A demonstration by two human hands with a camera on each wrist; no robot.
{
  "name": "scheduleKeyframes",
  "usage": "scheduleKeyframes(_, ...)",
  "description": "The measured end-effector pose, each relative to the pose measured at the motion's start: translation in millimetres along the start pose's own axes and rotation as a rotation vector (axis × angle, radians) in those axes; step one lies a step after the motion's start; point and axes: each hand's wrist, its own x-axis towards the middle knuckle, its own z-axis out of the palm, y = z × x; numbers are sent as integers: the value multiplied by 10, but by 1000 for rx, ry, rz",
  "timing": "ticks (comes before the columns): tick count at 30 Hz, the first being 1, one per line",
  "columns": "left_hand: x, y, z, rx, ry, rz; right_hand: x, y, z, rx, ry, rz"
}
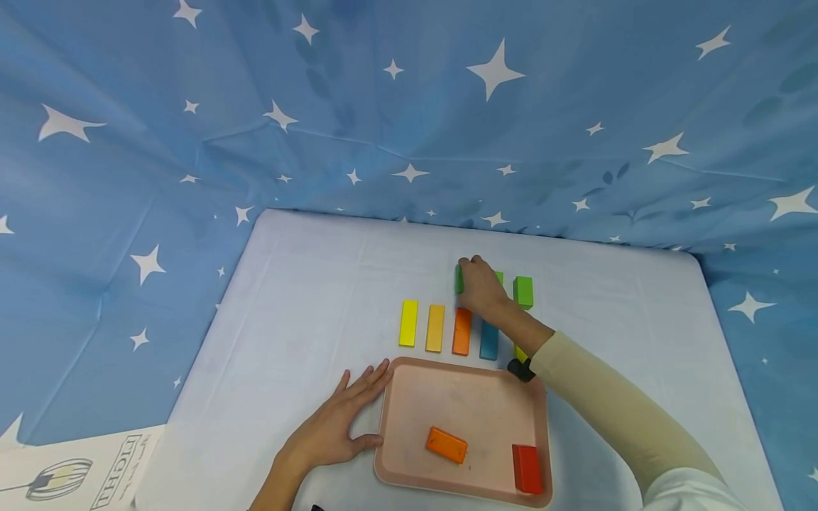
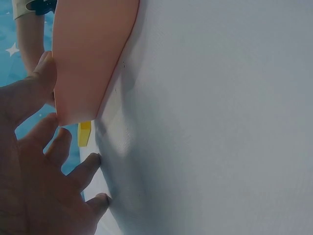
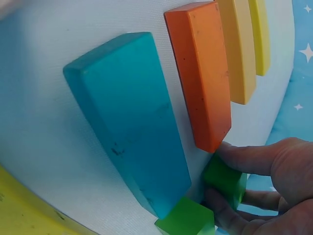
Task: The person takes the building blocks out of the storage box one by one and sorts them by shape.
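My right hand [image 1: 482,285] reaches over the row of blocks and pinches a small green block [image 3: 226,180] between thumb and fingers. That block stands just past the far end of an orange block [image 1: 462,331]. Close by, another green block [image 3: 188,218] adjoins the far end of the blue block [image 3: 129,122]. My left hand [image 1: 335,424] spreads along the left side of a pink tray [image 1: 463,367], its thumb and fingertips at the rim. In the left wrist view, the fingers look straight and apart. An orange block [image 1: 446,445] and a red block [image 1: 527,469] lie in the tray.
A yellow block [image 1: 408,323] and a pale orange block [image 1: 435,328] lie left in the row. Right of it stands a green block [image 1: 522,292]; a yellow-green block [image 1: 520,353] is partly hidden by my right wrist. A printed white item [image 1: 77,468] lies at lower left.
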Motion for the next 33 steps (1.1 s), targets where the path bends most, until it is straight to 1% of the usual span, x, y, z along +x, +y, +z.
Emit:
scheduleKeyframes(5, -3, 6, 3, 1, -1, -2, -3, 20, 11, -18, -10, 3)
scheduleKeyframes(12, -13, 27, 7, -2, 2, 3, -9, 32, 5, -8, -11, 4)
scheduleKeyframes(15, -15, 33, 3, 2, 11, 7, -34, 13, -9, 0, 3, 0)
scheduleKeyframes(18, -12, 33, -2, 3, 20, 14, -112, -27, -47, 1, 47, -33)
scheduleKeyframes(23, -2, 22, -1, -6, 8, 11, -381, -113, -116, 8, 170, -130)
scheduleKeyframes(25, 0, 19, -4, -7, 1, 12, -521, -134, -111, 27, 215, -175)
scheduleKeyframes(27, 3, 16, -7, -6, -4, 9, -674, -138, -85, 52, 244, -237)
scheduleKeyframes(28, 4, 15, -9, -7, -4, 8, -752, -138, -68, 64, 251, -278)
scheduleKeyframes(30, 6, 15, -13, -7, -8, 5, -910, -132, -35, 91, 235, -376)
scheduleKeyframes(32, 9, 14, -13, -10, -13, 4, -1073, -114, -11, 98, 182, -477)
scheduleKeyframes(33, 10, 15, -13, -10, -15, 5, -1153, -106, -2, 96, 142, -522)
